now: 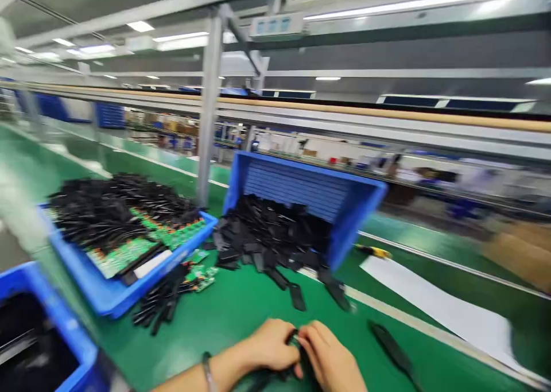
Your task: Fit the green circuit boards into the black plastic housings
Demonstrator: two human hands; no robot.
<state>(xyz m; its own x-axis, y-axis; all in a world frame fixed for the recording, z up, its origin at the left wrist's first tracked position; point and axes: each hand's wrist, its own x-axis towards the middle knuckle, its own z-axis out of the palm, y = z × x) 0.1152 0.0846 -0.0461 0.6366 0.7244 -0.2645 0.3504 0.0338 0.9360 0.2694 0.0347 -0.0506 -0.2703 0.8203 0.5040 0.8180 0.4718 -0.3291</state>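
Note:
My left hand [274,347] and my right hand [330,354] are close together above the green bench top [224,329]. Both sets of fingers pinch a small black part [294,340], blurred and largely covered by the hands. Black strands, perhaps cable, run below the left hand toward the lower edge. Just beyond the hands, flat black plastic pieces [297,297] spill out of a blue bin [301,179] tipped on its side. Right of my right hand lies a long dark object [394,349] with a thin tail.
At left, a blue tray [124,300] holds green circuit boards [118,254] with black cables [97,208]. More cabled boards [189,277] lie beside it. Another blue bin [81,346] occupies the lower left corner. White paper [443,306] and a yellow-handled tool [374,251] lie right; a metal post [209,111] rises behind.

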